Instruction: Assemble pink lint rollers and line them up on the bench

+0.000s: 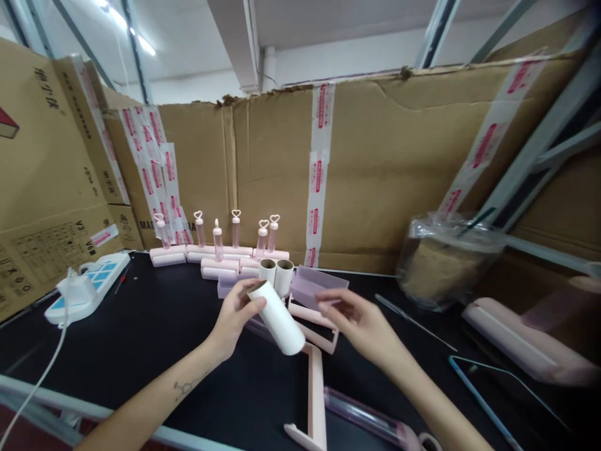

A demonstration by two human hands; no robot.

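Note:
My left hand (238, 311) grips a white paper-covered roll (280, 322) near its upper end; the roll tilts down to the right, its hollow core showing. My right hand (353, 316) is empty, fingers apart and slightly curled, over pink plastic frames (323, 338) and beside a lilac tray (315, 285). Behind the held roll, two more white rolls (283, 275) stand upright. Below lies a pink bracket-shaped frame (317, 394). A clear purplish tube with a pink end (366, 416) rests near my right forearm.
Pink lint-roller-like pieces with heart-topped handles (236, 228) stand along the back cardboard wall (272, 163). A power strip (89, 288) with a white cable lies left. On the right are a plastic-wrapped container (436, 266), a thin metal rod (413, 321), a pink case (526, 341) and a blue-edged object (483, 401).

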